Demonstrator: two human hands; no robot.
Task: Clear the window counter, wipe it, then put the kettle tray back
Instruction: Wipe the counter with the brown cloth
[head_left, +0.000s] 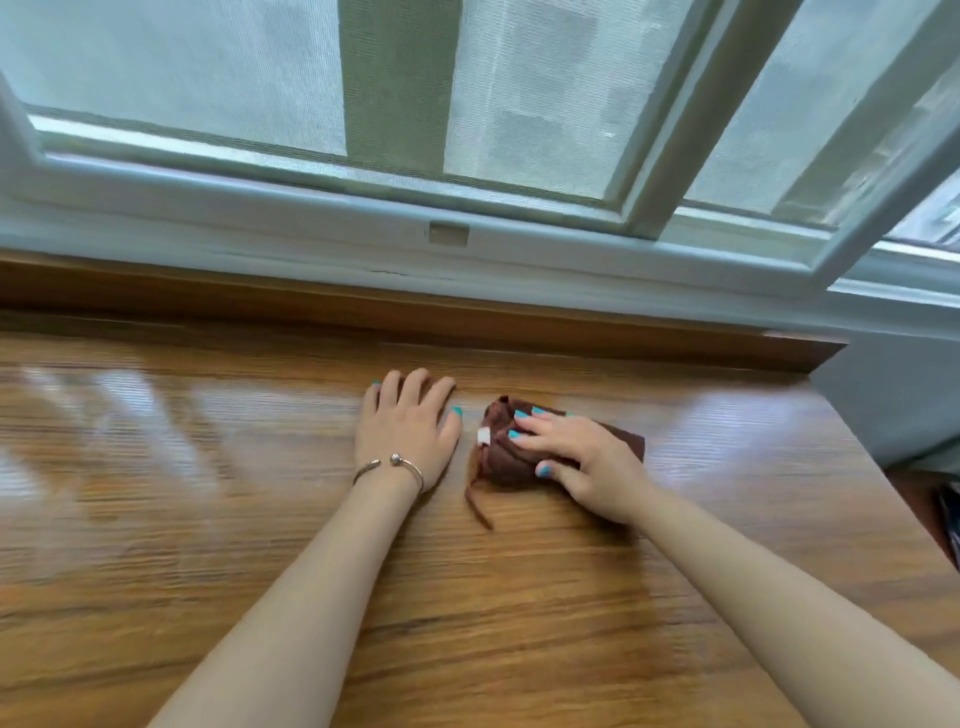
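Surface (260, 519) cleared, wipe underway: cloth (511, 457) pressed under right hand (587, 462); left hand (408, 426) spread flat beside it. Tray not seen.

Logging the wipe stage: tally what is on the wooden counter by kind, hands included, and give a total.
Hands: 2, left hand flat on the counter, right hand pressing the cloth
Brown cloth: 1
Bracelet: 1, on the left wrist
Total: 4
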